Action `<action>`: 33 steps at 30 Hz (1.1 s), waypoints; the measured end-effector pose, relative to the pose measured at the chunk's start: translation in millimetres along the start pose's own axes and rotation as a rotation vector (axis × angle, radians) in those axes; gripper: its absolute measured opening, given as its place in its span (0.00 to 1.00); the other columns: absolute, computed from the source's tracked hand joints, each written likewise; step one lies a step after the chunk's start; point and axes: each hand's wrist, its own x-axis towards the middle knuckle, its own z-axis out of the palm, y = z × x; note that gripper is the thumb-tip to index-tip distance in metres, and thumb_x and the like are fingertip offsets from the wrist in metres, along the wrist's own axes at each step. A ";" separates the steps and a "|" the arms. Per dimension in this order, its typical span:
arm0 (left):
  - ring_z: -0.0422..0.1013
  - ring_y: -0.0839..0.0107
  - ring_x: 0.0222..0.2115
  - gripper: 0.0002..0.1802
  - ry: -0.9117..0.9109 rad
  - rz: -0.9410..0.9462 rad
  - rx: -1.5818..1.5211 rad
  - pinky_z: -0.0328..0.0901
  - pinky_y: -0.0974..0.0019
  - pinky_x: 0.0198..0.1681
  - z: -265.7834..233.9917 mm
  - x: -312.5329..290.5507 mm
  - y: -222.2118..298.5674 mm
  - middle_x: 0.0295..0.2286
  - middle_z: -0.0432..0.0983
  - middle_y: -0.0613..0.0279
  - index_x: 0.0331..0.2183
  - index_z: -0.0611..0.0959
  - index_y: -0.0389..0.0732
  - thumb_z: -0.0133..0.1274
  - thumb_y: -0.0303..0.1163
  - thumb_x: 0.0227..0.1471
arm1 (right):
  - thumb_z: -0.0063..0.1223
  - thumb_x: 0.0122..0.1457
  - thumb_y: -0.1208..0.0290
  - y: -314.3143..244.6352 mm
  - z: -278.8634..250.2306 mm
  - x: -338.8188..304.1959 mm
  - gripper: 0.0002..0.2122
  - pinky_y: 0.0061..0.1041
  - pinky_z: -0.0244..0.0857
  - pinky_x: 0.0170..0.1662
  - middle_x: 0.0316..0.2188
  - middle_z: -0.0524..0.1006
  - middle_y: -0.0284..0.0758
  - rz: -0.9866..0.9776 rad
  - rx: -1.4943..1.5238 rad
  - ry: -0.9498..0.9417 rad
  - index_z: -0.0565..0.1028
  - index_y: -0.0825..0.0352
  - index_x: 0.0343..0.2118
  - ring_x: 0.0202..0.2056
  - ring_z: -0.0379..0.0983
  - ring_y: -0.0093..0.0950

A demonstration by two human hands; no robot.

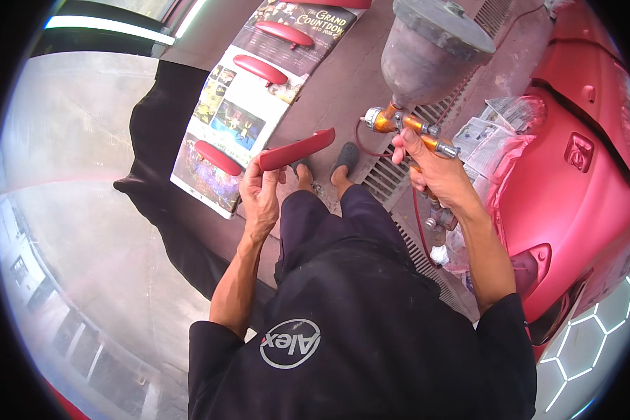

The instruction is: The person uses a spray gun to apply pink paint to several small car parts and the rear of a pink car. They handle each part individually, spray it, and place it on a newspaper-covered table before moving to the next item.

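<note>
My left hand grips a red car door handle by its lower left end, holding it tilted above the floor. In my right hand is a paint spray gun, its body orange and silver. A large grey cup sits on top of the gun, and a thin red hose hangs beneath it. My right fingers wrap round the grip; some are hidden behind it. Between the held handle and the gun's nozzle there is a gap. No spray can be made out.
Several more red door handles lie on a printed poster sheet ahead to the left. A red car body with newspaper masking stands close on my right. Floor grating runs beside my feet. Black cloth drapes on the left.
</note>
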 end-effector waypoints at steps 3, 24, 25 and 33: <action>0.68 0.77 0.33 0.11 0.096 -0.128 -0.427 0.64 0.69 0.36 -8.8 -2.2 8.8 0.35 0.76 0.63 0.47 0.79 0.37 0.52 0.31 0.67 | 0.53 0.68 0.47 -4.8 0.2 -2.7 0.23 0.14 0.57 0.20 0.30 0.77 0.30 0.013 0.087 -0.037 0.76 0.68 0.45 0.16 0.59 0.11; 0.65 0.77 0.29 0.05 0.221 -0.203 -0.860 0.62 0.68 0.35 -6.8 5.2 -12.6 0.31 0.73 0.66 0.41 0.79 0.42 0.53 0.32 0.66 | 0.61 0.64 0.49 -11.3 14.6 -32.5 0.24 0.15 0.59 0.24 0.27 0.77 0.26 -0.024 -0.013 -0.249 0.80 0.68 0.49 0.23 0.66 0.11; 0.65 0.77 0.29 0.05 0.227 -0.194 -0.854 0.62 0.68 0.35 -6.1 6.4 -14.4 0.31 0.73 0.66 0.41 0.79 0.42 0.53 0.32 0.66 | 0.61 0.64 0.49 -9.7 17.6 -34.6 0.24 0.15 0.60 0.26 0.27 0.77 0.26 -0.084 -0.009 -0.194 0.80 0.69 0.49 0.25 0.67 0.12; 0.66 0.78 0.31 0.05 0.225 -0.150 -0.810 0.62 0.69 0.35 4.0 3.5 -16.2 0.33 0.74 0.66 0.41 0.78 0.42 0.53 0.32 0.66 | 0.59 0.65 0.50 -12.2 25.8 -30.8 0.26 0.19 0.65 0.34 0.29 0.77 0.28 -0.188 -0.235 0.049 0.79 0.72 0.52 0.31 0.71 0.17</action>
